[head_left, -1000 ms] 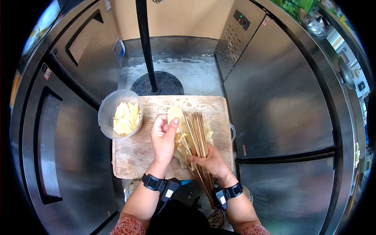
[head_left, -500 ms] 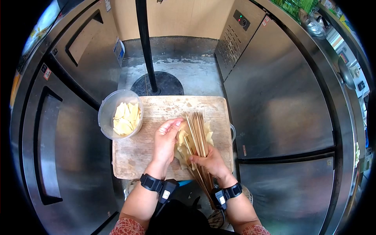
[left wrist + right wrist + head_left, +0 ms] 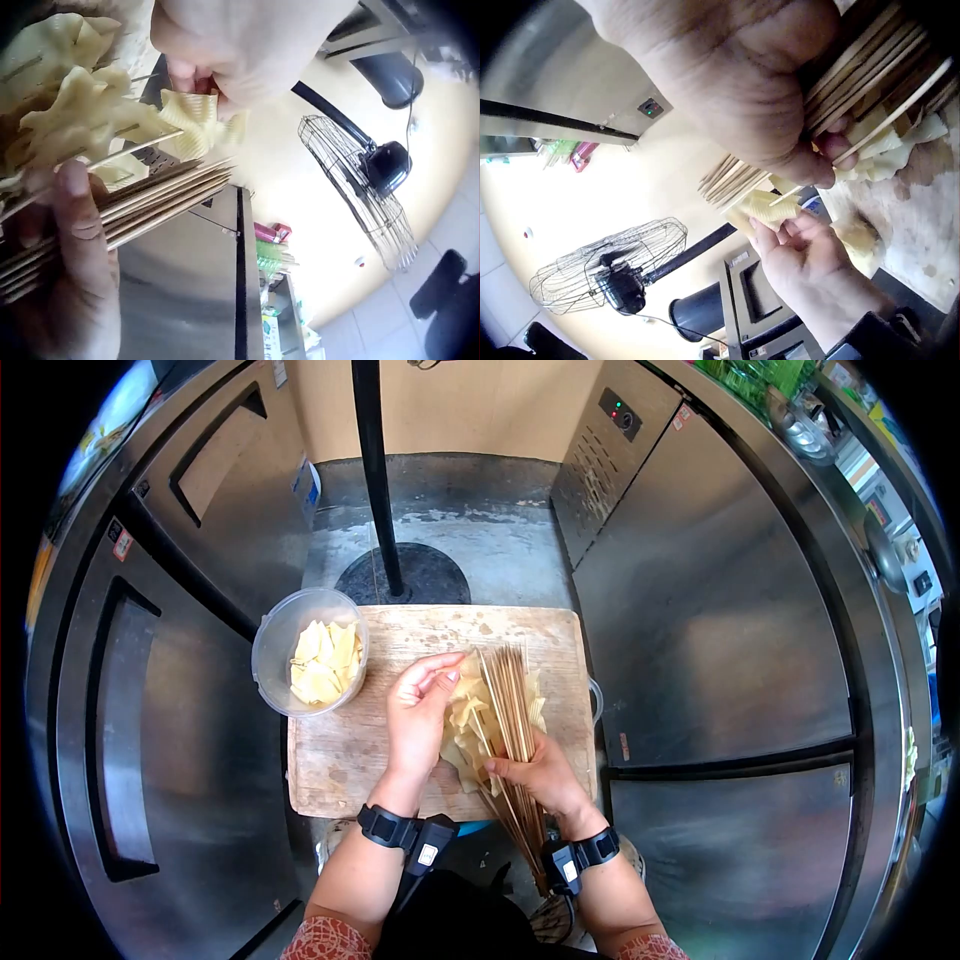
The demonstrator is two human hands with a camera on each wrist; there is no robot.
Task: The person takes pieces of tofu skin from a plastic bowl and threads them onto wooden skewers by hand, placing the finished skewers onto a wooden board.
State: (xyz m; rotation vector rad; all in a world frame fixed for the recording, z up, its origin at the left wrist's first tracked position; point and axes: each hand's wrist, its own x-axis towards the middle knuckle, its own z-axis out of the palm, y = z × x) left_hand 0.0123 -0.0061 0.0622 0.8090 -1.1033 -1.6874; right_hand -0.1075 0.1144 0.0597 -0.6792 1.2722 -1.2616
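Head view has my right hand closed round a bundle of thin wooden skewers above the wooden board. On the left wrist view I see the left hand pinching a ridged, pale yellow slice by the tip of a single skewer; more folded slices lie beside the bundle. A clear tub holds others. I can't read the red-and-white sticker on the steel door.
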